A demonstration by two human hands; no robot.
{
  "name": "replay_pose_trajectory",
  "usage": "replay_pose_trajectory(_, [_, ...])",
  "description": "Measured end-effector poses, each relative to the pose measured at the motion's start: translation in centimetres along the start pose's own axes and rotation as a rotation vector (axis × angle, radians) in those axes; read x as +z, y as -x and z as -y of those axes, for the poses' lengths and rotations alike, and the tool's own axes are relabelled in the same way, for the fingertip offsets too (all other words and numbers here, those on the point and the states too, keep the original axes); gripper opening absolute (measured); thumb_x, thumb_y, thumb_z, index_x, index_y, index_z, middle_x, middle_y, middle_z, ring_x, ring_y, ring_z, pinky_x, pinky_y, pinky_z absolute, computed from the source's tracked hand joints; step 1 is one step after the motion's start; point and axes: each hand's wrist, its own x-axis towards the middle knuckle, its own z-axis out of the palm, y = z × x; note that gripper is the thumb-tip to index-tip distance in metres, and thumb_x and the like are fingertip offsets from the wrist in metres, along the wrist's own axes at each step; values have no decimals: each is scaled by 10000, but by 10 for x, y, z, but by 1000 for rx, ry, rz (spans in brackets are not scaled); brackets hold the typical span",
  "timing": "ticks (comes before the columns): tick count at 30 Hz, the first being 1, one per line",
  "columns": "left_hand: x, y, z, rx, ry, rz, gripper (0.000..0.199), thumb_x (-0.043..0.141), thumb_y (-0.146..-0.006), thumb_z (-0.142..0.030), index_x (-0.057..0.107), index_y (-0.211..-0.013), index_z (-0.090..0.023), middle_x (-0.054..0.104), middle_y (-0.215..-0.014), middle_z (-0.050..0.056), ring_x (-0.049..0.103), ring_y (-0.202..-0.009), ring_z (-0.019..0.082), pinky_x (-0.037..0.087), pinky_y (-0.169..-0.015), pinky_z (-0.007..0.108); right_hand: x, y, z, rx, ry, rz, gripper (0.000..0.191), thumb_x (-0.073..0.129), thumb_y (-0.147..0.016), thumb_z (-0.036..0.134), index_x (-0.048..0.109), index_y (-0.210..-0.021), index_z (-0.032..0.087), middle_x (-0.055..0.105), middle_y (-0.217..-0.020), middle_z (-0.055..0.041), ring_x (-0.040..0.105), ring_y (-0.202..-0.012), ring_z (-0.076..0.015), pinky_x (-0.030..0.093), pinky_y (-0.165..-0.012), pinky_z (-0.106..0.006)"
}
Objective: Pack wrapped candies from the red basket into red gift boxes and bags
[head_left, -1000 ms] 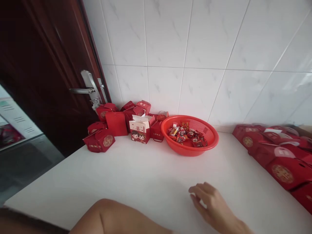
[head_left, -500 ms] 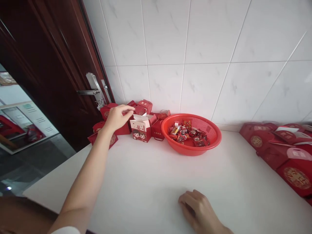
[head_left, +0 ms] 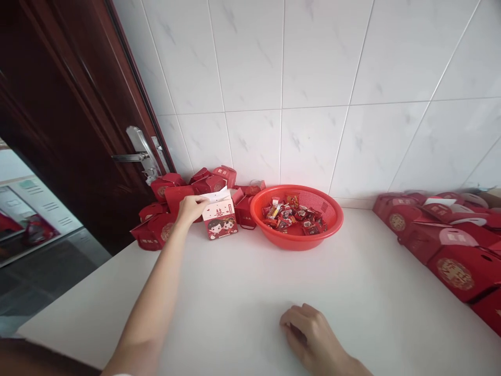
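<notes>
My left hand [head_left: 191,209] pinches the upper left edge of a gift box [head_left: 221,222]. The box is red and pale pink with two cartoon faces on its front, and its top flaps stand up. Just right of it sits a red plastic basket [head_left: 295,244] with a mesh wall. Wrapped candies [head_left: 287,216] lie in its bottom. Low in the view, my right hand [head_left: 307,334] rests on the white table [head_left: 235,292], its fingers curled; what is inside them, if anything, is hidden.
Several red boxes [head_left: 207,183] are crowded behind the held box against the tiled wall [head_left: 254,146]. More red boxes [head_left: 454,261] are piled along the right side. A dark wooden door [head_left: 78,120] with a metal handle [head_left: 136,156] stands at the left.
My left hand has come down onto the cartoon box and taken its edge. The box has tilted and shifted slightly toward me. My right hand stays nearly still; the view has turned a little right.
</notes>
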Motion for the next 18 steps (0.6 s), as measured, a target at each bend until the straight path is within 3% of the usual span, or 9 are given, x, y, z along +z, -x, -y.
replay_pose_trajectory(7, [-38,19,-5,56,-14,256,312,669,-613,-440,777,-732,-173,794,-887,63,683,-974,323,513,-805,320,-6,0,1,41,-36,5,236,433,-844,57,600,-850,223,636,-681,3,516,-561,-143,438,-588,-270])
replay_pose_trajectory(12, [-69,53,-29,272,69,431,323,682,-659,-483,788,-789,-206,774,-1028,72,678,-1000,298,525,-851,335,-15,-2,-8,173,-200,-103,213,446,-934,174,617,-1051,225,661,-832,-28,574,-615,-139,504,-610,-282])
replay_pose_trajectory(15, [-67,78,-51,475,157,579,250,673,-776,-449,797,-814,-235,766,-997,56,694,-928,253,547,-824,327,-24,-4,-12,230,-246,-201,328,561,-932,300,555,-1255,243,671,-1020,-63,603,-685,-142,557,-687,-306])
replay_pose_trajectory(18, [-42,98,-74,607,243,733,234,675,-838,-406,802,-935,-236,762,-1028,61,700,-957,242,559,-850,328,-34,-6,-15,223,-228,-243,655,662,-873,382,389,-1457,266,620,-1255,-112,613,-750,-153,577,-736,-335])
